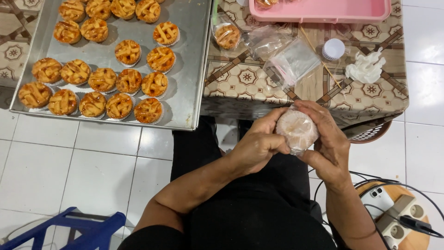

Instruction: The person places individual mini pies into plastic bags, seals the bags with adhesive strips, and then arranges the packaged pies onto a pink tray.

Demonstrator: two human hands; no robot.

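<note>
Both my hands, left hand (257, 143) and right hand (329, 143), clamp together around a bagged tart (297, 130) over my lap, at 6 o'clock from the table (240, 78). Squeezing harder could crush its lattice crust.

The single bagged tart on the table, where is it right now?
In the head view, the bagged tart lies at the patterned table's left edge, just right of the metal baking tray, with empty clear plastic bags to its right.

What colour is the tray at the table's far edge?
Pink; the tray shows best, and only, in the head view.
</note>
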